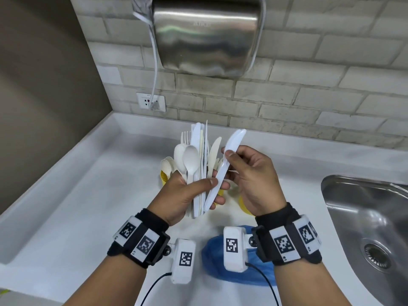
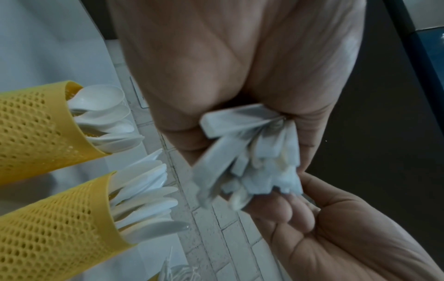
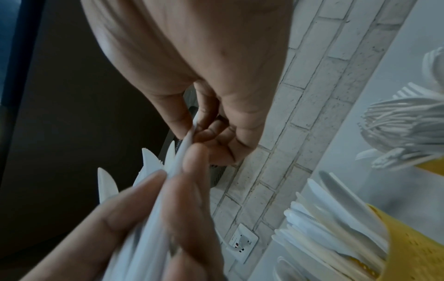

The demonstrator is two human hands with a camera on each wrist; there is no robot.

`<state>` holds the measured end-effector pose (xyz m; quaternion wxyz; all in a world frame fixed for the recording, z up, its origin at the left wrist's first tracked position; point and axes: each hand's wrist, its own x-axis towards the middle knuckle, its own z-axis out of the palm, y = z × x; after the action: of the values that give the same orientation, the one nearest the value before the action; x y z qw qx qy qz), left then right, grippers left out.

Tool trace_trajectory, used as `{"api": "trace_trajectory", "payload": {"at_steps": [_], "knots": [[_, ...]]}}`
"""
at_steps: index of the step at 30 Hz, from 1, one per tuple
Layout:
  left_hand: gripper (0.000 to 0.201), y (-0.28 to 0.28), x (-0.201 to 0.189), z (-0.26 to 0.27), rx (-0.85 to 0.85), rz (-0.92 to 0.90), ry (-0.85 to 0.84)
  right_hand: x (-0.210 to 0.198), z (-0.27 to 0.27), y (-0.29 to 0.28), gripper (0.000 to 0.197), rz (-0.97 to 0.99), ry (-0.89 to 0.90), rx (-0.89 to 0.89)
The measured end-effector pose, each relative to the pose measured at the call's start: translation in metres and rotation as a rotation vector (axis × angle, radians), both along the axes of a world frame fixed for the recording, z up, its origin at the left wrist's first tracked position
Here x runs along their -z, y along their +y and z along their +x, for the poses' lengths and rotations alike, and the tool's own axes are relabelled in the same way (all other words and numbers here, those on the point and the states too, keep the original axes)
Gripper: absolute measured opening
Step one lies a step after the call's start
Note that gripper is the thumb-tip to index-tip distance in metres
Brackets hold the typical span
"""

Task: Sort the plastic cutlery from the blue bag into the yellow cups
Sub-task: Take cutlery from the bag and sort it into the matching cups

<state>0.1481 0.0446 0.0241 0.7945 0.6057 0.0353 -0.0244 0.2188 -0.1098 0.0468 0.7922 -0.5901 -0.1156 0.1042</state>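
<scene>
My left hand [image 1: 198,188] grips an upright bundle of white plastic cutlery [image 1: 194,155] with spoons, forks and knives; its handle ends [image 2: 252,161] stick out below the palm. My right hand [image 1: 240,164] pinches a white knife [image 1: 233,141] between thumb and fingers, and the knife's handle still lies under my left thumb. Behind the hands stand yellow mesh cups: one with spoons [image 2: 36,123], one with knives [image 2: 60,228], one with forks [image 3: 432,164]. The blue bag [image 1: 238,272] lies crumpled on the counter below my wrists.
A steel sink [image 1: 364,217] is set into the white counter [image 1: 88,206] on the right. A metal hand dryer [image 1: 207,34] hangs on the brick wall, its cord running to a socket [image 1: 151,102]. A raised ledge borders the counter's left side.
</scene>
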Motion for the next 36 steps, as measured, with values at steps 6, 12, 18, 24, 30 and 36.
{"api": "trace_trajectory", "payload": {"at_steps": [6, 12, 18, 24, 30, 36], "knots": [[0.016, 0.017, -0.001, 0.000, -0.012, -0.029, -0.006, -0.008, 0.009, 0.011, 0.012, 0.294, 0.124, 0.218], [0.019, 0.013, 0.001, -0.005, 0.038, -0.063, 0.000, -0.006, 0.008, 0.006, 0.014, 0.253, 0.063, 0.292], [0.018, 0.011, 0.005, -0.005, 0.088, -0.067, -0.032, -0.006, -0.017, 0.026, 0.016, -0.035, -0.018, 0.059], [0.023, 0.009, 0.003, 0.000, 0.082, -0.035, -0.042, -0.011, -0.015, 0.028, 0.007, 0.032, -0.027, 0.108], [0.027, 0.014, 0.009, 0.002, -0.036, -0.048, -0.011, -0.009, -0.002, 0.028, 0.010, 0.171, -0.039, 0.190], [0.009, 0.009, 0.005, 0.001, -0.009, -0.009, -0.063, -0.002, -0.013, 0.029, 0.016, 0.100, -0.033, 0.073]]}}
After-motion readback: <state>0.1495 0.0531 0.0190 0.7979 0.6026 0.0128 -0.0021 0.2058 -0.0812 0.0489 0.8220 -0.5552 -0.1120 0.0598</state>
